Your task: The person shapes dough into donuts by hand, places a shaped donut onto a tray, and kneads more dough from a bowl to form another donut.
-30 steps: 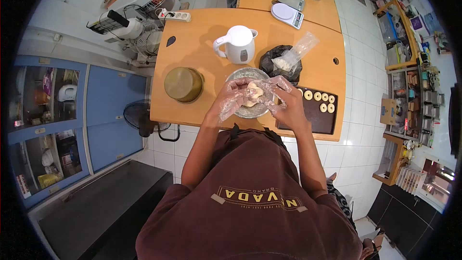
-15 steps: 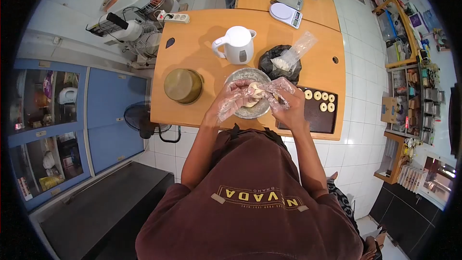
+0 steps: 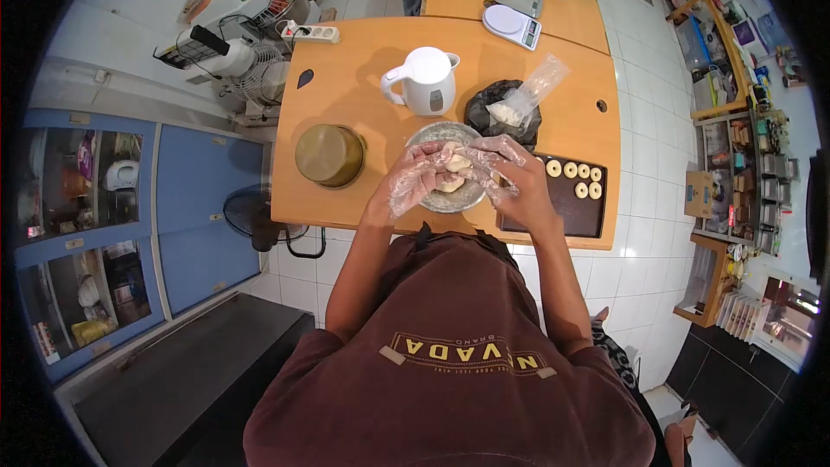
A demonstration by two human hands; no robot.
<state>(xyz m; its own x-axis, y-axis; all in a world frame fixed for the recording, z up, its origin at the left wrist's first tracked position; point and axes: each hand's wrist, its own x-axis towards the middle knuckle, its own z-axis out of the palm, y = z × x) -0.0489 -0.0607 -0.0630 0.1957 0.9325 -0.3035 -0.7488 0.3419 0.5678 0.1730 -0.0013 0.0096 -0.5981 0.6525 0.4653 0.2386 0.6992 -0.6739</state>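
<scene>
A small piece of pale dough [image 3: 457, 163] is held between my two hands, over a metal bowl [image 3: 443, 131] dusted with flour. My left hand [image 3: 417, 176], in a floury clear plastic glove, has its fingers curled around the dough's left side. From the right, my right hand [image 3: 512, 168], gloved the same way, pinches the dough with its fingertips. More dough [image 3: 450, 182] shows below, inside the bowl. Right of the bowl, a dark baking tray [image 3: 562, 207] carries several ring-shaped dough pieces [image 3: 554, 169].
Beyond the bowl stand a white electric kettle [image 3: 429, 82] and a black plastic bag [image 3: 481, 108] with a clear bag of white powder [image 3: 510, 112]. An upturned round container [image 3: 328, 156] sits left. Farther back are a kitchen scale [image 3: 512, 24] and a power strip [image 3: 313, 34].
My right hand's fingers have shifted slightly around the dough, and its wrist has moved a little right. My left hand stays nearly in place. The dough between them shows more.
</scene>
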